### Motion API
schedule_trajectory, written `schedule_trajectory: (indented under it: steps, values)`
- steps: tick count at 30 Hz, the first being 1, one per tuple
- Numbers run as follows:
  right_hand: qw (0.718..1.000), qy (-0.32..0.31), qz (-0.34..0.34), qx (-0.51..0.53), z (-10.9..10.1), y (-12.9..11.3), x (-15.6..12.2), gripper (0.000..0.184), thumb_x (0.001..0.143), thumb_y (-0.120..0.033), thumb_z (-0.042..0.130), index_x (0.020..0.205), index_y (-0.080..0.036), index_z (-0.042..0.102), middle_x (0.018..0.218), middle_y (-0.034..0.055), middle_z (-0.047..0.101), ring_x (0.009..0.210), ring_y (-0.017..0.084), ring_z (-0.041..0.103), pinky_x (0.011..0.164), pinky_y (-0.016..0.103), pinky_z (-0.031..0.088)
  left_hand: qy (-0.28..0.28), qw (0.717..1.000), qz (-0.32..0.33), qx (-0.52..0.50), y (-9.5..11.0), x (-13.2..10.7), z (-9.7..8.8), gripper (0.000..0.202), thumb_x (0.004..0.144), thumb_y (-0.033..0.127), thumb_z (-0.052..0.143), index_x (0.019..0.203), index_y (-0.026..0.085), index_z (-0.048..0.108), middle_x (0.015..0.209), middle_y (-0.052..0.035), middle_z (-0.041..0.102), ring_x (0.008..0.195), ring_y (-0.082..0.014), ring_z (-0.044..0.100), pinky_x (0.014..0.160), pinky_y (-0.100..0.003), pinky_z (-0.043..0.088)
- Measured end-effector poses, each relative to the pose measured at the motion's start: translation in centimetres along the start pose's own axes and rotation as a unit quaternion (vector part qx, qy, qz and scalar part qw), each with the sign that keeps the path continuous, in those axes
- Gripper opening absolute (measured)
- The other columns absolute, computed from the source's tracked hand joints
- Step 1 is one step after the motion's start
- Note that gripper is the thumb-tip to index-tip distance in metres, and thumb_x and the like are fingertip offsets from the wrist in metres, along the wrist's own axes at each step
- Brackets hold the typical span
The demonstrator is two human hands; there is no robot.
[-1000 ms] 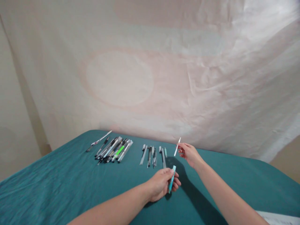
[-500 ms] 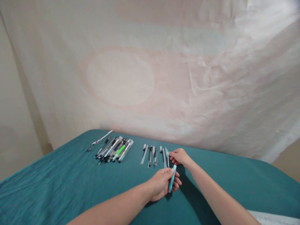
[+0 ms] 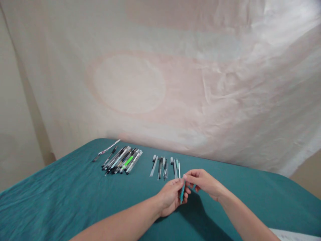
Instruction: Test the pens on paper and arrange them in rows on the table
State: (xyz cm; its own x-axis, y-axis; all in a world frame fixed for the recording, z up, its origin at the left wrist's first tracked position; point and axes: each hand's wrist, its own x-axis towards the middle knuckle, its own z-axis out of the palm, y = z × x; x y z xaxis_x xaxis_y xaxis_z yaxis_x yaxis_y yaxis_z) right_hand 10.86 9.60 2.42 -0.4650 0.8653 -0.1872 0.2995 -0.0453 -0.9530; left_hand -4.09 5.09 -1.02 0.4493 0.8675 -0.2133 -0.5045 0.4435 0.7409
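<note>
Teal pen (image 3: 182, 194): I'm gripping its barrel upright in my left hand (image 3: 172, 199), seemingly steadying it, while my right hand (image 3: 203, 182) is pinching its top, near the pen row (image 3: 165, 166).

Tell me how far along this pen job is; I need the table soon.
Done: a row of pen pieces lies side by side. In hand: the left hand and right hand grip a teal pen. Left: the bigger pen pile to its left.
</note>
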Motion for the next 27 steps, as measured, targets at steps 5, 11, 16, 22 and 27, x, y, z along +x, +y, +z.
schedule_trajectory:
  steps: [5, 11, 16, 22, 27]
  values:
    - [0.997, 0.015, 0.003, 0.082, -0.3, -0.1, 1.2, 0.026, 0.066, -0.04, 0.063, 0.069, -0.014, 0.059, 0.057, -0.0018, 0.056, 0.048, 0.005, 0.048, 0.039, 0.014, 0.032, -0.004, 1.0, 0.011, 0.018, -0.1, -0.1, 0.0, 0.032, 0.077, 0.043, 0.048, 0.084, 0.012, 0.052, 0.065, -0.0014, 0.054, 0.051, -0.0061, 0.047, 0.054, -0.02, 0.035]
    - [0.991, 0.115, 0.028, 0.062, -2.7, 0.7, 6.2, 0.019, 0.071, -0.033, 0.058, 0.078, -0.015, 0.06, 0.065, 0.0001, 0.058, 0.047, 0.005, 0.049, 0.039, 0.014, 0.037, -0.044, 0.994, -0.005, 0.1, -0.4, -0.3, 0.0, 0.045, 0.073, 0.054, 0.046, 0.08, 0.01, 0.054, 0.064, -0.0039, 0.056, 0.051, -0.0085, 0.049, 0.056, -0.023, 0.035]
    - [0.987, 0.147, 0.05, -0.035, -2.4, 3.0, 9.3, 0.017, 0.068, -0.028, 0.061, 0.062, -0.012, 0.059, 0.049, -0.0013, 0.053, 0.038, 0.005, 0.045, 0.034, 0.015, 0.036, -0.048, 0.992, -0.002, 0.114, -0.8, -0.1, -0.2, 0.043, 0.073, 0.052, 0.046, 0.078, 0.01, 0.054, 0.063, -0.0037, 0.057, 0.051, -0.0083, 0.049, 0.056, -0.023, 0.035]
    - [0.974, 0.193, 0.027, -0.115, -1.7, 4.5, 11.3, 0.015, 0.067, -0.028, 0.062, 0.064, -0.013, 0.06, 0.041, -0.0032, 0.051, 0.035, 0.006, 0.045, 0.033, 0.015, 0.034, -0.048, 0.991, -0.005, 0.124, -0.6, -0.1, -0.2, 0.042, 0.072, 0.052, 0.047, 0.077, 0.01, 0.054, 0.063, -0.0034, 0.057, 0.05, -0.0078, 0.049, 0.056, -0.023, 0.035]
    - [0.966, 0.195, 0.019, -0.167, -1.7, 4.7, 10.9, 0.013, 0.069, -0.026, 0.058, 0.067, -0.013, 0.059, 0.041, -0.0028, 0.053, 0.029, 0.007, 0.045, 0.033, 0.017, 0.034, -0.045, 0.991, -0.001, 0.128, -0.6, -0.2, 0.0, 0.041, 0.072, 0.051, 0.048, 0.076, 0.011, 0.054, 0.062, -0.0032, 0.057, 0.049, -0.0078, 0.049, 0.055, -0.023, 0.036]
